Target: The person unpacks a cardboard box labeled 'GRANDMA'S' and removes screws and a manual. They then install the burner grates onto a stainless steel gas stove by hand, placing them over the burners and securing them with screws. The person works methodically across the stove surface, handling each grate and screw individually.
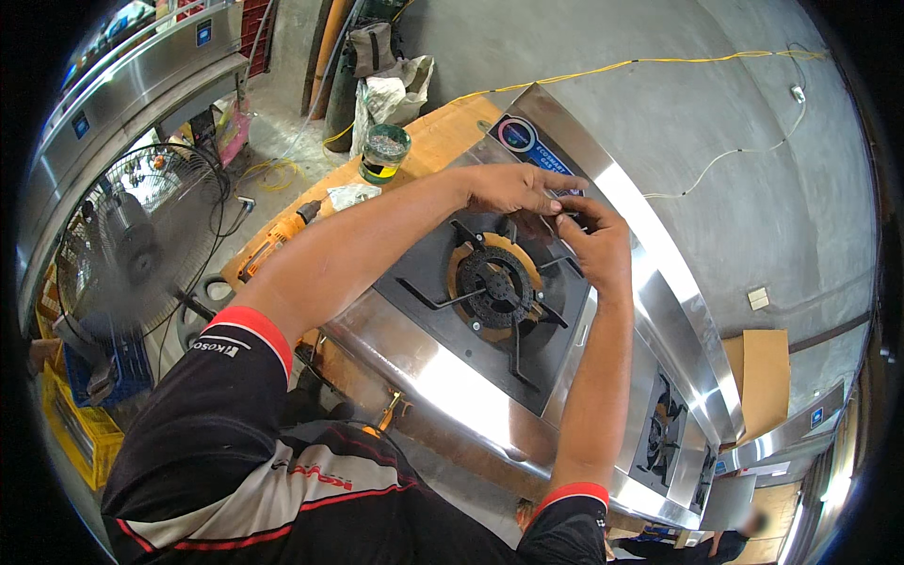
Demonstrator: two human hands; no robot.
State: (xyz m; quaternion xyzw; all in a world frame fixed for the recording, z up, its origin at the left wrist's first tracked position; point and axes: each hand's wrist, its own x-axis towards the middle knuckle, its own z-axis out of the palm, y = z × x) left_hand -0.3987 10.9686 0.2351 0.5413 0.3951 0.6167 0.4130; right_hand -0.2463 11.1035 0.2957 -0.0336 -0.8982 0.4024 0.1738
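Observation:
My left hand (513,188) and my right hand (595,247) meet over the far side of a stainless steel gas stove (443,363). The fingertips of both are closed in a pinch around something small and thin, too small to name. Below them sits a round black burner (495,287) with pot-support arms, in a dark square top. A blue label with a round emblem (517,135) is on the steel back panel just beyond my left hand.
Left of the stove, a wooden board bears an orange power drill (275,242), crumpled white plastic (353,195) and a green tub (385,151). A fan (137,250) stands at far left above a yellow crate (80,428). A second burner (659,424) lies rightward; a person (730,544) is beyond.

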